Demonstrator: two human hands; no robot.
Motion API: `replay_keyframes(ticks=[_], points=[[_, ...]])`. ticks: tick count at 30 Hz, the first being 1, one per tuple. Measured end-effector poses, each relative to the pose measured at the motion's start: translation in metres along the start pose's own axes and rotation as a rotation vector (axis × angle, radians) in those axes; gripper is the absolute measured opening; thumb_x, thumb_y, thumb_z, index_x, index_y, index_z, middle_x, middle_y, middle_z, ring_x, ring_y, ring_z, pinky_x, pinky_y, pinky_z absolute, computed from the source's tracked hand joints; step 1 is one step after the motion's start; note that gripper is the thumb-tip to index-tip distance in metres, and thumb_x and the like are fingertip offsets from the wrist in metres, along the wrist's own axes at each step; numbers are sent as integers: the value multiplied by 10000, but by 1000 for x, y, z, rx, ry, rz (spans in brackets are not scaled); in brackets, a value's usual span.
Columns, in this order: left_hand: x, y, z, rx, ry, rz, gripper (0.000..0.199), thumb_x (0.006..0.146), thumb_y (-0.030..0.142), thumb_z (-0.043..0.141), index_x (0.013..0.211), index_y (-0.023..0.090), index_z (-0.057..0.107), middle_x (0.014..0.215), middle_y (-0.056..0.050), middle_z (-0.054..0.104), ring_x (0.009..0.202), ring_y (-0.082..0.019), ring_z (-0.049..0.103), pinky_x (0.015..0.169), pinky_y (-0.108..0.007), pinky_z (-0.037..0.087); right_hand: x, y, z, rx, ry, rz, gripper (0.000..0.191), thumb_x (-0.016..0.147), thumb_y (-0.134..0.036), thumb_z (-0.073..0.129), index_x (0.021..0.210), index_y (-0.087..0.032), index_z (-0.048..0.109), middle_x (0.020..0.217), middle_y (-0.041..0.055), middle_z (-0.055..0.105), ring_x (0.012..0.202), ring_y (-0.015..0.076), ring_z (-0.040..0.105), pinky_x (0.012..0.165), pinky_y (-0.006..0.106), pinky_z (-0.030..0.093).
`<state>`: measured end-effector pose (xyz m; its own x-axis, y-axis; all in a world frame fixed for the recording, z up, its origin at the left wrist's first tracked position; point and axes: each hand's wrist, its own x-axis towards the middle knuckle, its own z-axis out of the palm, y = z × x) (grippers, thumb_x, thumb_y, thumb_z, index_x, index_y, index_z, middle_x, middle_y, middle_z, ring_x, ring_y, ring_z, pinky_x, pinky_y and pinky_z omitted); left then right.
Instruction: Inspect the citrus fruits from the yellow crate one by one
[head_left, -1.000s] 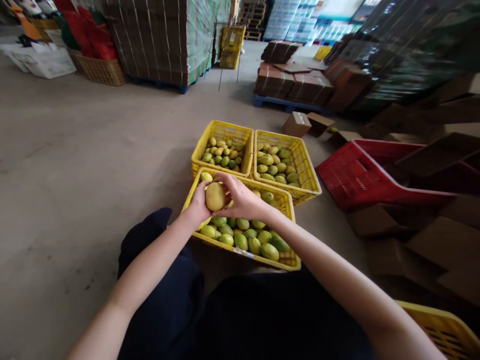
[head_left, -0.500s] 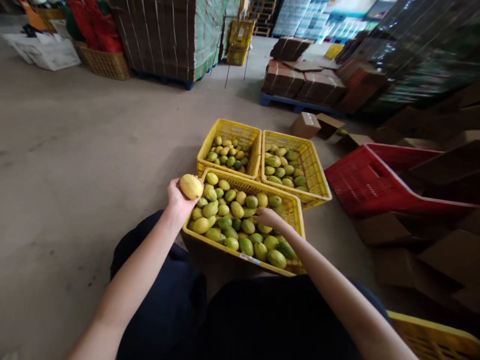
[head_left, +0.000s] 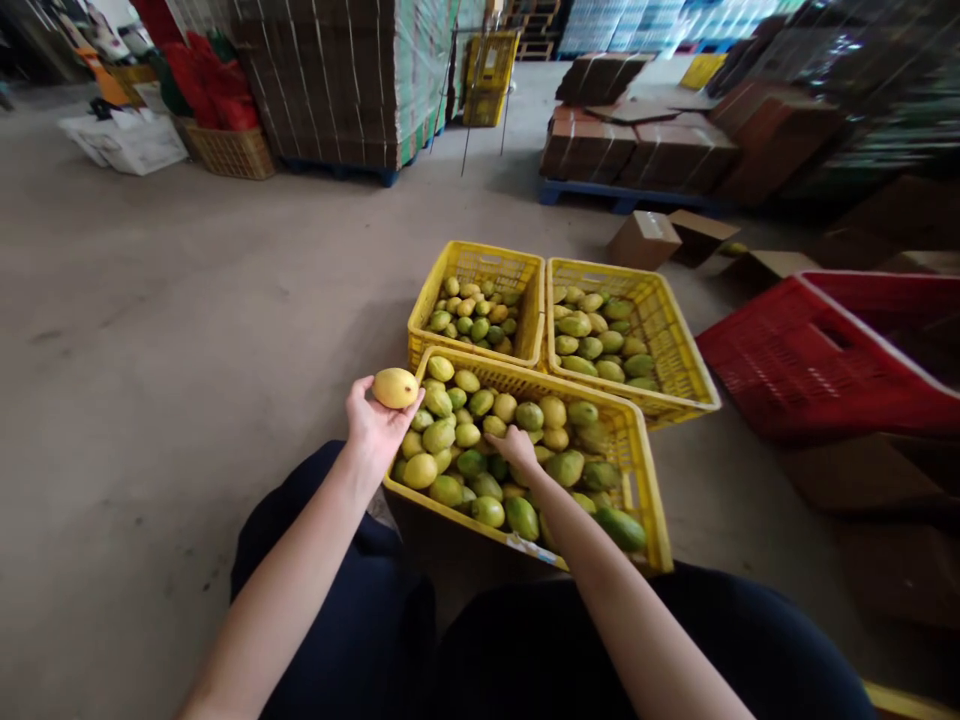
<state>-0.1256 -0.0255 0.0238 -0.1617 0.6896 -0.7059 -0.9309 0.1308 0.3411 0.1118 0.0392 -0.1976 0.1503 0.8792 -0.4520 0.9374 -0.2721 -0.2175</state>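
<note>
On the palm and fingers of my left hand (head_left: pixel 381 420) rests a yellow papaya (head_left: pixel 395 388), held at the left back corner of the front yellow crate (head_left: pixel 651 500). That crate is filled with green and yellow papayas (head_left: pixel 439 434). My right hand (head_left: pixel 514 446) reaches down into the middle of the fruit, with a finger touching or very near a yellow-green papaya (head_left: pixel 495 426). Its other fingertips are hidden, so its grip is unclear.
Two more yellow crates of fruit, the back left crate (head_left: pixel 415 318) and back right crate (head_left: pixel 686 335), adjoin the front one. A red crate (head_left: pixel 765 350) and cardboard boxes (head_left: pixel 645 240) stand to the right. Stacked cartons (head_left: pixel 322 80) on a pallet rise behind.
My right hand has moved left across the fruit in the front crate. The papaya in my left hand has turned, its dark end now facing right. The view has shifted slightly.
</note>
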Motion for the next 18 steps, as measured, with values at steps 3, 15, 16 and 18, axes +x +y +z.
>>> replay_keyframes(ticks=[3,15,16,18], points=[[0,-5,2,-43,-57,-47,373,918,308,438,1182,70,551,963,-157,662,830,-239,701,656,-320,634,0,4,-5,-1,-11,-6,501,919,-477,599,1187,-54,621,1197,243,662,1115,322,642,804,307,486],[-7,-35,12,48,-60,-112,338,900,288,451,1160,107,570,955,-140,665,805,-236,693,611,-325,628,-44,40,-18,65,-211,-325,315,732,-426,801,850,-150,706,875,76,726,890,256,643,756,278,457],[-8,-38,13,52,-64,-113,331,896,284,453,1152,112,574,958,-139,665,809,-236,691,613,-325,627,-46,43,-21,89,-258,-336,293,697,-397,831,793,-148,709,792,53,716,824,238,642,716,272,459],[-9,-43,15,57,-68,-121,312,889,279,456,1131,126,581,965,-134,665,819,-232,686,620,-325,626,-47,47,-27,145,-320,-338,260,650,-327,869,746,-139,717,694,29,695,748,214,639,664,262,462]])
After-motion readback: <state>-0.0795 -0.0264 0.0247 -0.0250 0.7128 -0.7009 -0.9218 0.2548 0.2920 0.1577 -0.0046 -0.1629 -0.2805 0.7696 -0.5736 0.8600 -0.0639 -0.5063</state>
